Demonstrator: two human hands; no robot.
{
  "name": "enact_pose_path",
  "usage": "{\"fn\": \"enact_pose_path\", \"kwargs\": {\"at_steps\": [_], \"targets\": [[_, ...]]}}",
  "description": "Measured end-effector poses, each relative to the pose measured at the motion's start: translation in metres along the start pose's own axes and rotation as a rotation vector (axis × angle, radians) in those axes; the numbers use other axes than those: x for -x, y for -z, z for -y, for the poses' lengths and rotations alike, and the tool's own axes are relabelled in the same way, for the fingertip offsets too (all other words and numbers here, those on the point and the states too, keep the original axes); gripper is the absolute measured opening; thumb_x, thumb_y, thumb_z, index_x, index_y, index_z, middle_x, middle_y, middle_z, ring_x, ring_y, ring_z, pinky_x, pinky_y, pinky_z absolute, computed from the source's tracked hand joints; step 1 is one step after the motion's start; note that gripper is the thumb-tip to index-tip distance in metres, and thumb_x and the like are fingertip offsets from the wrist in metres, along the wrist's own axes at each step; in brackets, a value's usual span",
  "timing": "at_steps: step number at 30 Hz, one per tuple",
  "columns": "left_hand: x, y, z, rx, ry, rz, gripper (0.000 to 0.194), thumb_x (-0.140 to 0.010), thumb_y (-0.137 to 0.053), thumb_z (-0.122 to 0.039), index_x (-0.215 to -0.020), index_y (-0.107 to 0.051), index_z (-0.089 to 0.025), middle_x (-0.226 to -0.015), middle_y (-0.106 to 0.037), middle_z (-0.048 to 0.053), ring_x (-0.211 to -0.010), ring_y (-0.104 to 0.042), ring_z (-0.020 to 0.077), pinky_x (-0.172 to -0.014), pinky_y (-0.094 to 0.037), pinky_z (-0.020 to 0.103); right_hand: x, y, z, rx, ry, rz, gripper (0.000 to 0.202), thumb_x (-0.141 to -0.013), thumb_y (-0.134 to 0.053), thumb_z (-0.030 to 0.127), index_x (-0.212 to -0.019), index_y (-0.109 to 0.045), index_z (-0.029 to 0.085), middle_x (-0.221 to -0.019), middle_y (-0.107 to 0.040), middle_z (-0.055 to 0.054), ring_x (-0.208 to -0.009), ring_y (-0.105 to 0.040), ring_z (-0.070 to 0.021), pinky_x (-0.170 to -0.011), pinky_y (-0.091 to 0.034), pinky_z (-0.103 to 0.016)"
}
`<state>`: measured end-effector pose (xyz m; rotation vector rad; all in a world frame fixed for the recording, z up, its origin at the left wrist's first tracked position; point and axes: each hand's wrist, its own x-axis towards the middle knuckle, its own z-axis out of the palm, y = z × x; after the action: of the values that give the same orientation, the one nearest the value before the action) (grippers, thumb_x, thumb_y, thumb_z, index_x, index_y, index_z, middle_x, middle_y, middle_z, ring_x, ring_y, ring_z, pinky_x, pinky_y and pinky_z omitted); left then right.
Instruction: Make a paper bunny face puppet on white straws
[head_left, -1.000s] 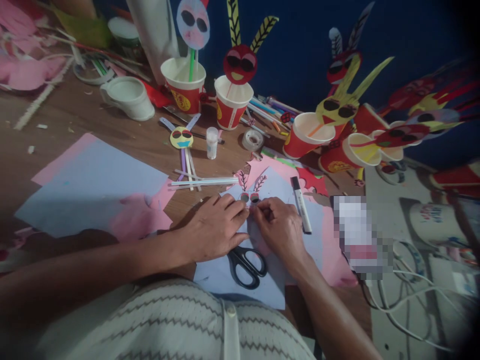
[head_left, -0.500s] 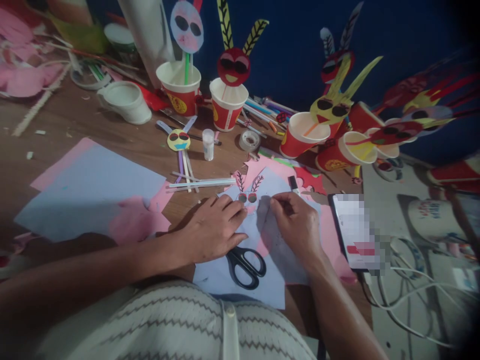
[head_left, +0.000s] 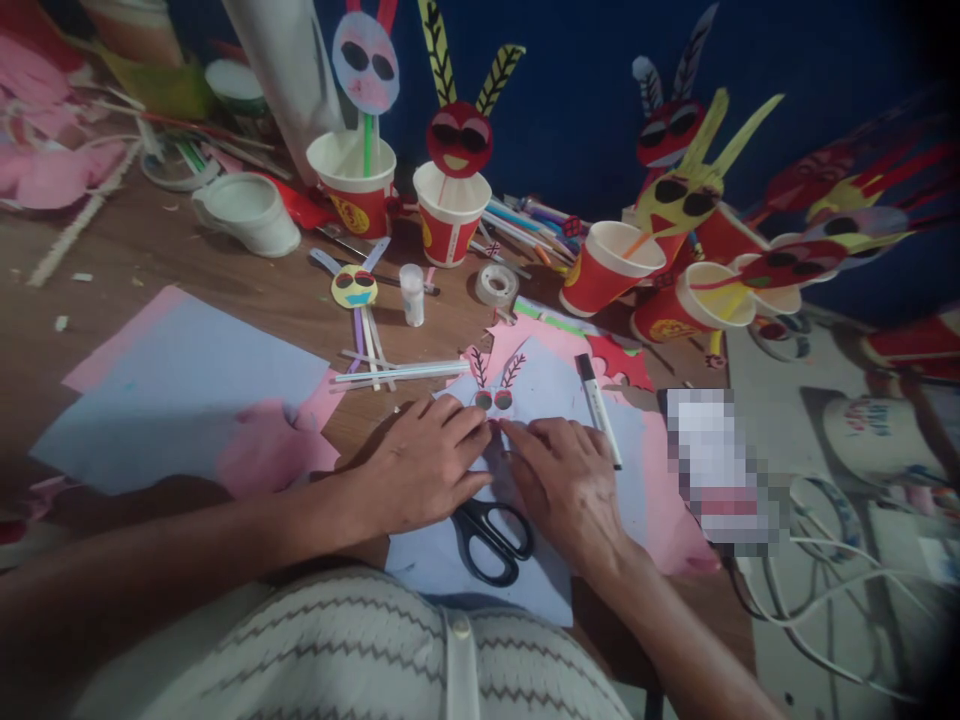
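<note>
Small paper face with round dark eyes and black-veined antennae: on pale blue paper, near middle of the wooden worktop's near edge. Left hand, right hand palm-down, fingertips at its lower edge; cannot tell whether either grip pinches. Black-handled scissors nearer that edge; white, black-capped marker beside right hand.

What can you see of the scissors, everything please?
The scissors have smooth black handles, apparently plastic, with two finger loops of unequal look set close together. They lie flat on the bluish paper, loops towards the person, just below the left hand and left of the right hand. The blades are out of sight, and whether the left hand touches them I cannot tell.
</note>
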<state>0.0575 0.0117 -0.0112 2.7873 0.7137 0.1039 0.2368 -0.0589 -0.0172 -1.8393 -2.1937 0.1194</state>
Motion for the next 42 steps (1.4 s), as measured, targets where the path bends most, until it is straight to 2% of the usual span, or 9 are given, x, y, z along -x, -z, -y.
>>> {"fn": "enact_pose_path", "kwargs": {"at_steps": [5, 13, 17, 26, 32, 38, 42], "targets": [[-0.0010, 0.0005, 0.0006, -0.001, 0.007, -0.012, 0.037, -0.089, -0.040, -0.034, -0.117, -0.050, -0.011, -0.111, -0.052, 0.010, -0.098, -0.044, 0.0261, -0.081, -0.039, 0.041, -0.0007, -0.0040, 0.0035, 0.119, 0.016, 0.061, 0.030, -0.088, -0.048, 0.030, -0.116, -0.057, 0.028, -0.093, -0.059, -0.006, -0.081, -0.050, -0.0214, -0.074, -0.029, -0.038], [0.0026, -0.0001, 0.0015, 0.036, 0.021, -0.033, 0.033, -0.090, -0.037, -0.029, -0.113, -0.052, -0.012, -0.108, -0.053, 0.010, -0.098, -0.045, 0.0240, -0.083, -0.040, 0.040, -0.0026, -0.0066, 0.0031, 0.115, 0.021, 0.014, 0.027, -0.088, -0.048, 0.028, -0.112, -0.059, 0.027, -0.090, -0.060, -0.005, -0.080, -0.050, -0.0203, -0.075, -0.029, -0.037], [0.0029, 0.0007, -0.0004, 0.013, 0.041, -0.025, 0.034, -0.089, -0.039, -0.029, -0.117, -0.050, -0.013, -0.110, -0.052, 0.010, -0.098, -0.045, 0.0239, -0.082, -0.040, 0.039, -0.0036, -0.0052, 0.0040, 0.091, 0.023, 0.011, 0.026, -0.087, -0.049, 0.027, -0.111, -0.060, 0.026, -0.089, -0.060, -0.005, -0.080, -0.050, -0.0206, -0.073, -0.030, -0.036], [0.0009, 0.0025, -0.0010, 0.007, 0.037, -0.006, 0.032, -0.090, -0.037, -0.031, -0.111, -0.053, -0.013, -0.112, -0.052, 0.009, -0.100, -0.044, 0.0248, -0.085, -0.040, 0.041, -0.0024, -0.0035, -0.0023, -0.097, -0.013, -0.018, 0.027, -0.089, -0.046, 0.022, -0.112, -0.059, 0.022, -0.089, -0.060, -0.005, -0.082, -0.052, -0.0179, -0.076, -0.032, -0.033], [0.0004, 0.0029, 0.0000, 0.014, 0.035, -0.014, 0.033, -0.090, -0.037, -0.031, -0.115, -0.052, -0.014, -0.113, -0.051, 0.009, -0.099, -0.044, 0.0241, -0.083, -0.041, 0.040, -0.0024, -0.0015, 0.0005, 0.083, -0.034, 0.021, 0.025, -0.088, -0.048, 0.026, -0.110, -0.060, 0.027, -0.089, -0.060, -0.005, -0.081, -0.050, -0.0200, -0.075, -0.029, -0.036], [0.0019, 0.0019, 0.0016, 0.032, 0.018, -0.019, 0.033, -0.089, -0.040, -0.031, -0.114, -0.052, -0.013, -0.113, -0.051, 0.010, -0.101, -0.043, 0.0248, -0.086, -0.040, 0.041, -0.0018, -0.0033, 0.0023, 0.072, -0.007, -0.014, 0.027, -0.087, -0.050, 0.027, -0.113, -0.059, 0.029, -0.091, -0.061, -0.005, -0.082, -0.048, -0.0199, -0.078, -0.027, -0.037], [0.0025, 0.0035, 0.0021, 0.040, 0.029, -0.029, 0.032, -0.090, -0.038, -0.029, -0.113, -0.052, -0.013, -0.106, -0.053, 0.010, -0.099, -0.045, 0.0246, -0.081, -0.042, 0.040, -0.0016, -0.0047, 0.0025, 0.105, 0.019, 0.003, 0.027, -0.085, -0.052, 0.023, -0.110, -0.061, 0.028, -0.090, -0.061, -0.005, -0.082, -0.047, -0.0206, -0.077, -0.026, -0.038]]}}
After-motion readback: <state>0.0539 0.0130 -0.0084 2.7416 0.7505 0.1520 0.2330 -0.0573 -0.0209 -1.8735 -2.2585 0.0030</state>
